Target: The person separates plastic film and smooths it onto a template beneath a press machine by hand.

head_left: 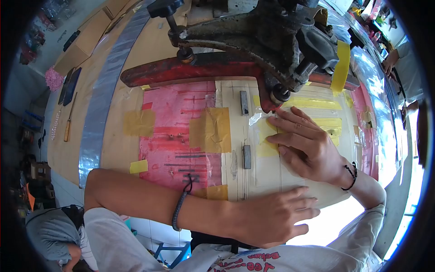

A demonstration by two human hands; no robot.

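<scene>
My right hand (308, 145), with a black cord bracelet at the wrist, lies on a board (267, 177) with its fingers spread over pale yellow strips (297, 103). Its fingertips are close to the foot of a dark metal press with black knobs (272, 36). A red bar (195, 68) is fixed under the press, above the board. My left hand (276, 217), with a grey band at its wrist, stretches across the front edge of the board, fingers apart and nothing in them. Two small grey metal blocks (247, 157) sit left of my right hand.
Pink sheet (158, 140) patched with brown tape (217, 129) covers the board's left part. An awl-like tool with a wooden handle (68, 129) lies farther left, beyond a clear plastic strip (111, 77). Other people are at the right edge and lower left. A blue stool (174, 255) stands below.
</scene>
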